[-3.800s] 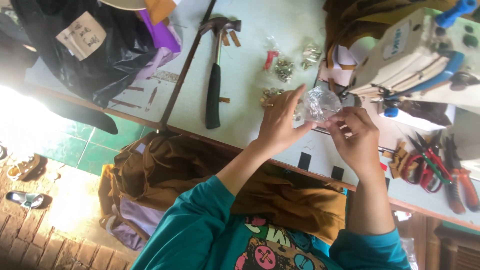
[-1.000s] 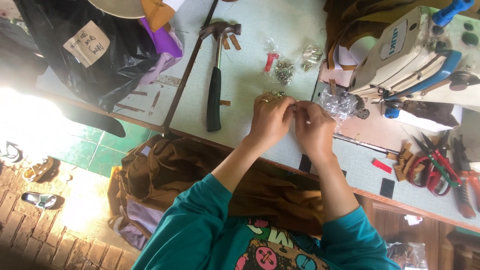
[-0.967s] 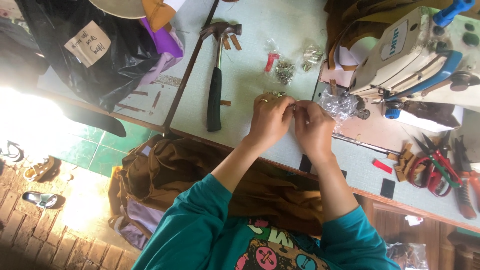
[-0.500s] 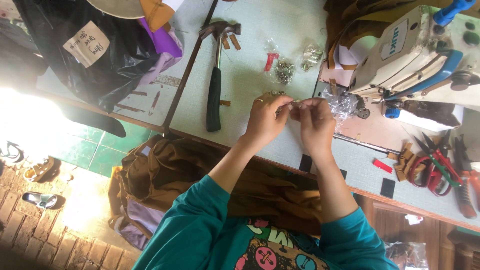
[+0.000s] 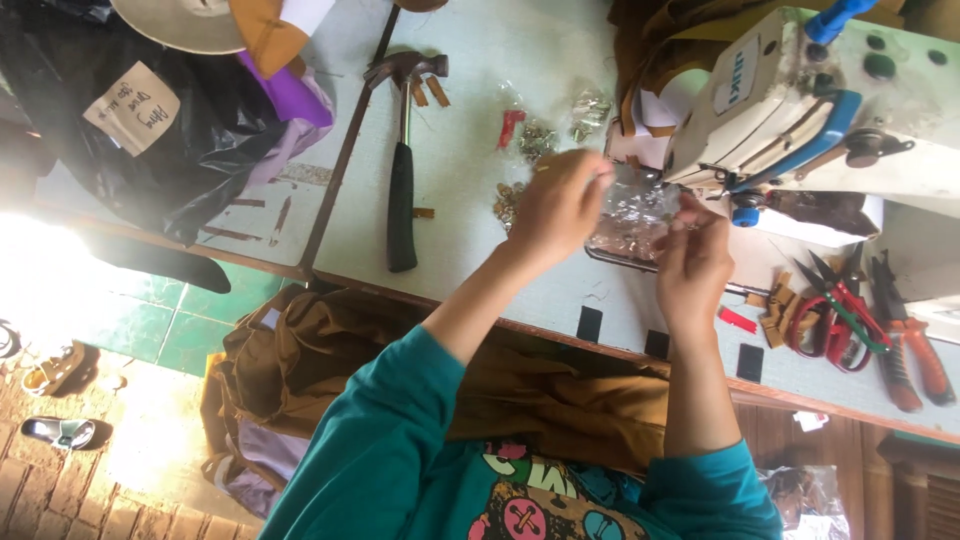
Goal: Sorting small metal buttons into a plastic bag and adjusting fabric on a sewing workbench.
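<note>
My left hand [image 5: 558,205] and my right hand [image 5: 693,262] hold a small clear plastic bag [image 5: 628,215] of shiny metal pieces between them, above the pale work table [image 5: 470,150]. The left hand pinches the bag's upper edge, and a small brass piece shows at its fingertips. My right hand grips the bag's other side. More small metal fittings [image 5: 508,200] lie on the table just beyond my left hand.
A hammer with a black handle [image 5: 402,190] lies to the left. A white sewing machine [image 5: 820,100] stands at the right, with red-handled scissors and pliers [image 5: 860,325] nearby. Small bags of fittings [image 5: 535,125], a black plastic bag [image 5: 180,140], and brown fabric [image 5: 330,350] on my lap.
My hands have risen and moved apart towards the sewing machine, and the clear bag is now stretched between them instead of lying beside them.
</note>
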